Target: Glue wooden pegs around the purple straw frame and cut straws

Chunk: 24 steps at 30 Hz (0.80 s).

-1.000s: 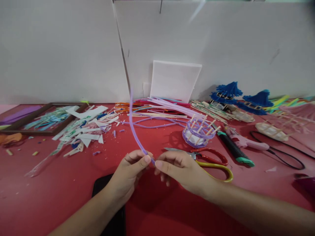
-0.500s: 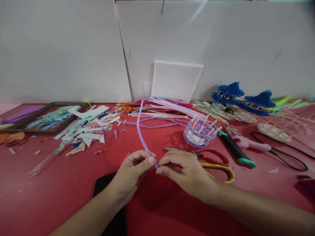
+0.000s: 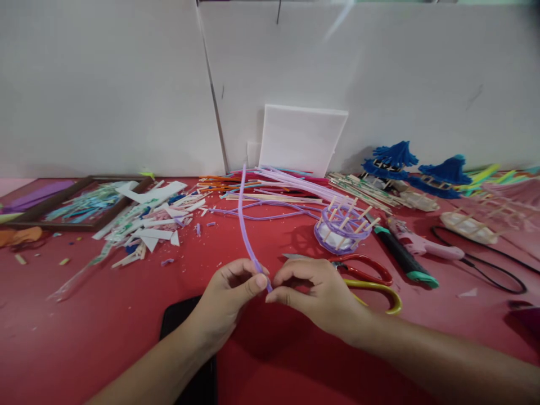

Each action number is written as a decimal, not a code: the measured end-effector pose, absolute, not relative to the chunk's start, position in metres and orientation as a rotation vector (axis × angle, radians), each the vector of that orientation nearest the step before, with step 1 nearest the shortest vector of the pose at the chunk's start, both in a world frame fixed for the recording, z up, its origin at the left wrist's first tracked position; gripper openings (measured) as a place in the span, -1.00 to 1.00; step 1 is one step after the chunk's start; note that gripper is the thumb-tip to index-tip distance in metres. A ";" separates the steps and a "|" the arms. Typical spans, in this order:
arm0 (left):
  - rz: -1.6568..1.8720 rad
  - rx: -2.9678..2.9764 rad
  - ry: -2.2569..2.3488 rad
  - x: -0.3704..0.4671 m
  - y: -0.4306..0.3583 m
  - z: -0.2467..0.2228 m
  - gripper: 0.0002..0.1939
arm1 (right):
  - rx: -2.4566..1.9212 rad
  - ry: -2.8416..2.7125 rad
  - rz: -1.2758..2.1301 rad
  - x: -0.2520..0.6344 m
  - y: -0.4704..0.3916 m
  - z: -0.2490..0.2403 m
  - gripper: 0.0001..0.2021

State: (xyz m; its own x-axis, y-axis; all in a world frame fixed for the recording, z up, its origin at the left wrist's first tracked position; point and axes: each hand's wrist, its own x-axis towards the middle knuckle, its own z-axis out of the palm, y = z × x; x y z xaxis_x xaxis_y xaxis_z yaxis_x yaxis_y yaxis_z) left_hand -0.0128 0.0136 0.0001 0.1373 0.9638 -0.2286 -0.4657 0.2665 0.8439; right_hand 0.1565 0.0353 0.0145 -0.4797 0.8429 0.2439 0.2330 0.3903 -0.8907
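A thin purple strip (image 3: 243, 216) rises in a curve from between my hands, its upper end over the sticks at the back. My left hand (image 3: 234, 295) pinches it near its lower end between thumb and fingers. Close beside, the fingertips of my right hand (image 3: 316, 292) are pressed together on that lower end. Beyond my right hand stands a round purple frame (image 3: 341, 228) with upright wooden sticks. Red-and-yellow-handled scissors (image 3: 373, 269) lie partly hidden behind my right hand.
White and coloured scraps (image 3: 158, 225) lie left, near a brown frame (image 3: 25, 218). Bundled sticks (image 3: 295, 185) lie at the back before a white board (image 3: 301, 138). A black-green tool (image 3: 405, 256), pink glue gun (image 3: 426, 246) and blue-roofed models (image 3: 447, 171) are right. A black phone-like object (image 3: 181, 315) is partly under my left arm.
The upper part of the purple strip has shifted slightly right and straightened a little. My hands have barely moved, both still at its lower end.
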 end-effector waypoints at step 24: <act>1.260 1.058 1.165 -0.011 0.008 0.000 -0.82 | -0.945 -2.012 0.968 0.150 0.028 -0.005 -0.82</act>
State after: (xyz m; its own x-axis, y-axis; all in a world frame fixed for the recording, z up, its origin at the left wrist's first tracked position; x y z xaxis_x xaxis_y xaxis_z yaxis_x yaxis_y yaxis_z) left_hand -0.0113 0.0080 -0.0002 -0.0369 0.9979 -0.0523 -0.1301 0.0471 0.9904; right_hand 0.1501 0.0285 -0.0046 -0.4873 0.8295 0.2729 0.3045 0.4542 -0.8372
